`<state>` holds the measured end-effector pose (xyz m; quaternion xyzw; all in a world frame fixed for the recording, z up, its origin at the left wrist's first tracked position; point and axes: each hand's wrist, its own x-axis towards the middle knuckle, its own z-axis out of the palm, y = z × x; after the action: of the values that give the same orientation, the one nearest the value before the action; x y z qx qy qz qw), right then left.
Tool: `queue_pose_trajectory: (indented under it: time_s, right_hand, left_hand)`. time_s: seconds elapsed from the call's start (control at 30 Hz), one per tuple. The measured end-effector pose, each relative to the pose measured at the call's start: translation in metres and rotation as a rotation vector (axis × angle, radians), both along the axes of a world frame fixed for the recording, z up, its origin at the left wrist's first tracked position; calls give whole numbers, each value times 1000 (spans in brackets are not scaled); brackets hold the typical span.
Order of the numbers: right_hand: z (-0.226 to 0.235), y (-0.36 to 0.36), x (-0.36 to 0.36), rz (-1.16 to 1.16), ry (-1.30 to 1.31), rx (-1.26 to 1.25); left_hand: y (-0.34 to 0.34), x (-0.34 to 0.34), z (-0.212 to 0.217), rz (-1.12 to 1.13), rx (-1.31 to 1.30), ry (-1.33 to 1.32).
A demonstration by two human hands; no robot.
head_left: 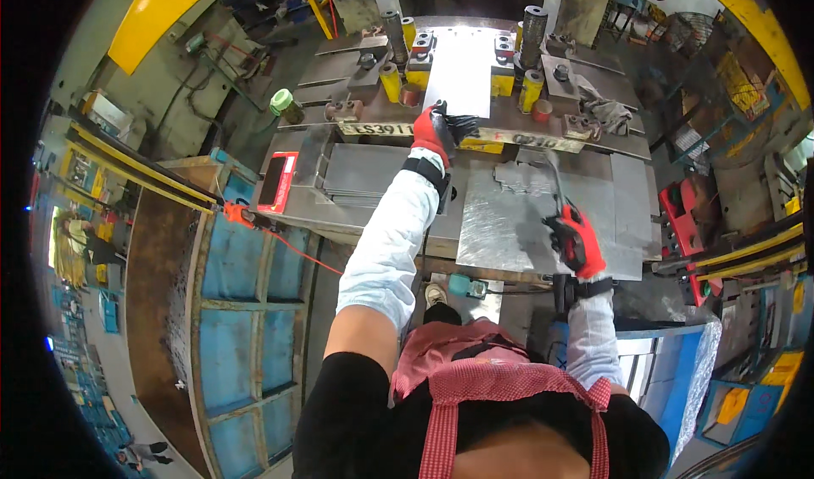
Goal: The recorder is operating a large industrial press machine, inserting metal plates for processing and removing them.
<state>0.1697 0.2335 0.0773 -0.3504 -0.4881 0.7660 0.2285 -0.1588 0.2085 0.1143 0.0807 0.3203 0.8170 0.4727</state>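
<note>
My left hand [437,131], in a red and black glove, is at the near edge of a bright metal sheet [462,72] that lies between the press die's posts. Its thumb seems to rest on the sheet, with the fingers bent at the edge and partly blurred. Lower right, my right hand [577,237], gloved alike, is closed around a thin rod-like tool [557,182]. That tool points away from me, over a stack of flat metal sheets [500,225]. Small grey metal pieces [519,176] lie on top of this stack near the tool's far end.
Another stack of grey plates [365,174] and a red-framed dark panel [278,181] sit at the left. Dark posts [532,36] and yellow cylinders [532,89] flank the die. A grey rag [604,110] lies right. A blue-panelled bin [229,352] stands lower left.
</note>
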Motion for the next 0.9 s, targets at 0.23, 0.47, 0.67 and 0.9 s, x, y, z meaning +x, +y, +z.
queue_pose_trajectory:
  time_s: [0.23, 0.47, 0.67, 0.9]
  right_hand:
    - [-94, -3, 68, -284, -22, 37]
    - [-83, -9, 67, -202, -60, -6]
    - [-104, -3, 73, -190, -22, 41]
    - [-94, -5, 73, -229, -79, 61]
  left_hand:
    - [-4, -4, -2, 51, 1, 52]
    - [-4, 3, 5, 45, -22, 93]
    - [-3, -3, -1, 24, 47, 70]
    - [-4, 7, 8, 46, 21, 29]
